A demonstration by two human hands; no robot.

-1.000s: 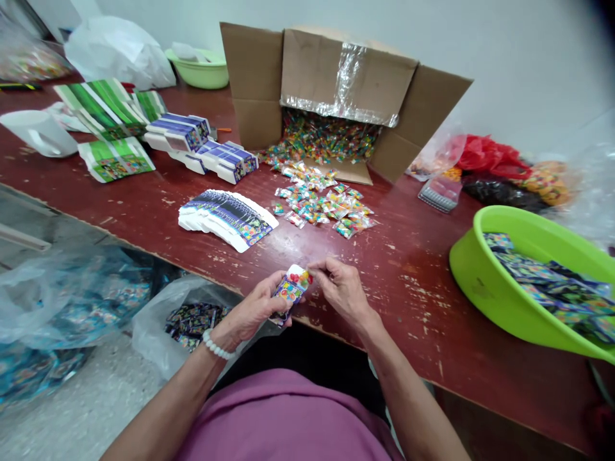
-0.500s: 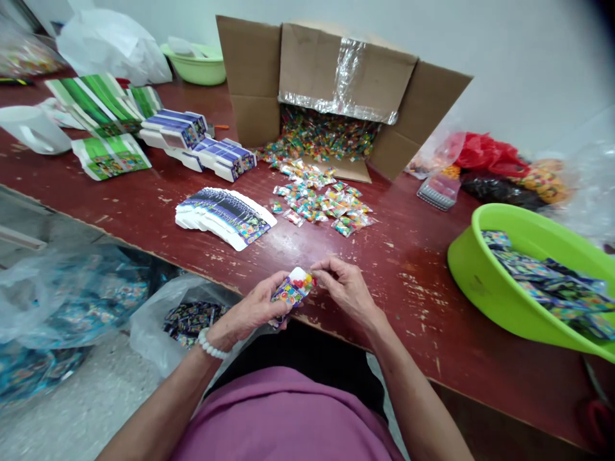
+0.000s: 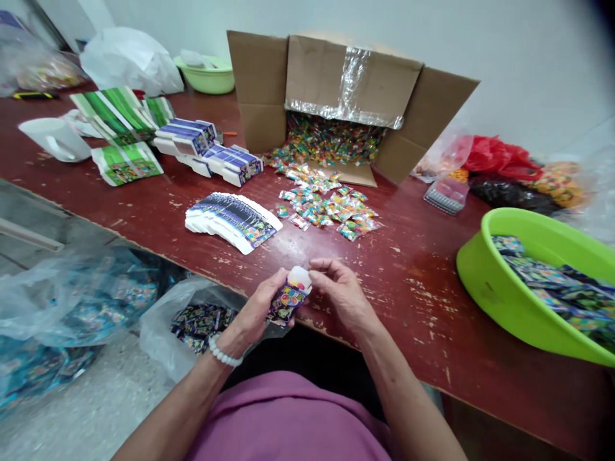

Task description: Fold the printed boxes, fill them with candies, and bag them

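My left hand (image 3: 263,304) is wrapped round a small purple printed candy box (image 3: 288,302), held tilted at the table's front edge. Its white top flap stands up, and a bit of red and yellow candy shows in the mouth. The thumb and forefinger of my right hand (image 3: 339,288) are closed together at the flap's right edge. A fanned stack of flat purple cartons (image 3: 233,221) lies beyond my left hand. Past both hands, small clear candy packets (image 3: 331,205) are heaped in front of an open cardboard box (image 3: 353,83) full of more packets.
A green basin (image 3: 480,275) with filled purple boxes stands on the right. Bundled purple cartons (image 3: 233,165) and green cartons (image 3: 127,163) sit at the back left, beside a white mug (image 3: 55,139). Below the table edge, a plastic bag (image 3: 158,336) holds dark packets.
My right fingers have moved in to the box's flap. The candy at the mouth has sunk lower in the box. The whole view has shifted slightly.
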